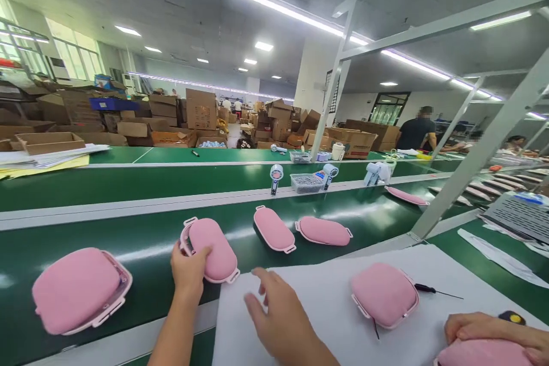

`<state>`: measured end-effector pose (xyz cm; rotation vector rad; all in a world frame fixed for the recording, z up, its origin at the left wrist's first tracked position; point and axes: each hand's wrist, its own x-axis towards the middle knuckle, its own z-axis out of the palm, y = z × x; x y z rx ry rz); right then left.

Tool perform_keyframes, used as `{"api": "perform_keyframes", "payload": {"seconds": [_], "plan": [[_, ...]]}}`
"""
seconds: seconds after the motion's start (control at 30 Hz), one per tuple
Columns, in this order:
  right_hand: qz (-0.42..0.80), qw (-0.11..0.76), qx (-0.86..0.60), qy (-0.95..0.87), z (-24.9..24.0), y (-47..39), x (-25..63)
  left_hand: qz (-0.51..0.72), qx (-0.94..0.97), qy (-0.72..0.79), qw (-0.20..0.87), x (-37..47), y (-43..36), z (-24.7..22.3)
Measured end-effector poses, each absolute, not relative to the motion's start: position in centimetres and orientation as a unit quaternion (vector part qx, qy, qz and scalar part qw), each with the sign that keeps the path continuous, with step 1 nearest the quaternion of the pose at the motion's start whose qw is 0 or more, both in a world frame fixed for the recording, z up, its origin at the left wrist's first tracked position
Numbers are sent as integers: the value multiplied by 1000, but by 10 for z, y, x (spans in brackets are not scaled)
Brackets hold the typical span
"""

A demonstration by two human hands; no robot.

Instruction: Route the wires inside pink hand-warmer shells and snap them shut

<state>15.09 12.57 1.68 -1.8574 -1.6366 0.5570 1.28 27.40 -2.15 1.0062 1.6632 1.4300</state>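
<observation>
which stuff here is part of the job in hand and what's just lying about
Likely part of the job:
held pink case, in the left hand
far-left pink case
white sheet, below the open right hand

Seemingly just lying about:
dark marker
paper stack
tall cardboard box

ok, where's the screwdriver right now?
The screwdriver lies on the white sheet toward the right of the head view, just right of a pink case; the person's right hand is farther left.
</observation>
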Motion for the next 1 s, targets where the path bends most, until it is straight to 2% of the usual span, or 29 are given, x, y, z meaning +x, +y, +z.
{"api": "perform_keyframes", "payload": {"seconds": [0.17, 0.33, 0.47, 0.57, 0.67, 0.83, 1.0], "plan": [[297, 439, -646, -550, 16, 150, 145, 578, 386, 553, 459, 20, 257, 15], [417, 584, -521, -462, 25, 138, 143, 525, 440, 453, 571, 50, 199, 69], [443, 642, -469, -414, 36, 110, 151, 480, 435, 372, 665, 65, 157, 94], [458, 648, -421, -438, 40, 86, 161, 424, 401, 341, 737, 62, 144, 94], [504, 630, -391, -444, 43, 70, 166, 389, 429, 355, 734, 59, 144, 78], [521, 572, -471, -423, 34, 62, 155, 440, 459, 384, 669, 49, 145, 34], [507, 507, -532, -450, 15, 50, 135, 440, 400, 342, 727, 25, 107, 24]]}}
